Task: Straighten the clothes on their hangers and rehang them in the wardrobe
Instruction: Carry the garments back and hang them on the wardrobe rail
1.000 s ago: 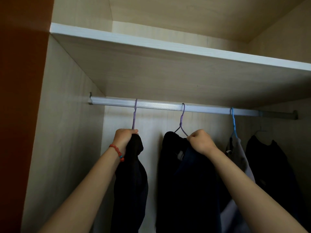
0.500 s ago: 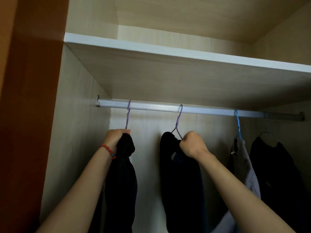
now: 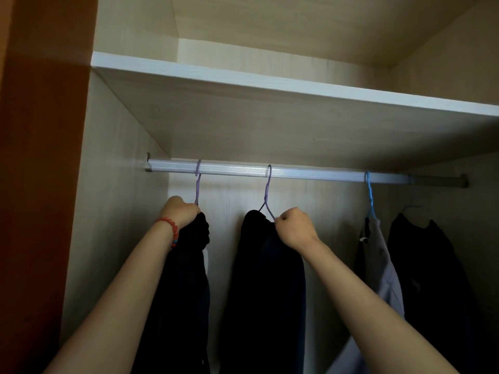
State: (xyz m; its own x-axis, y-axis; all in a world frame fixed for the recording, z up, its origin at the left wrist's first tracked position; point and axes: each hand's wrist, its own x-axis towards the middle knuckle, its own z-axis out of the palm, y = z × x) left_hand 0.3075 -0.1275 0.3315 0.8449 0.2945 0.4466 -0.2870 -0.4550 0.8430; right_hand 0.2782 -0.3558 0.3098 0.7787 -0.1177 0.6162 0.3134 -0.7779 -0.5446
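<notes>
Left hand clenches dark garment under hook; right hand grips 2nd hanger; both hooks on rail directly above.

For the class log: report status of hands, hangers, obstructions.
Left hand grips black garment at purple hanger. Right hand grips second garment. Both hooks on rail. Nothing obstructing.

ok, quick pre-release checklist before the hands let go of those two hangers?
1. Left purple hanger hooked over rail: ok.
2. Middle purple hanger hooked over rail: ok.
3. Left hand grips the left dark garment at the hanger neck: ok.
4. Right hand grips the middle dark garment at its top: ok.
5. Garments sitting straight on their hangers: cannot tell, shoulders hidden by hands.
6. Gap to blue hanger: ok.
</notes>
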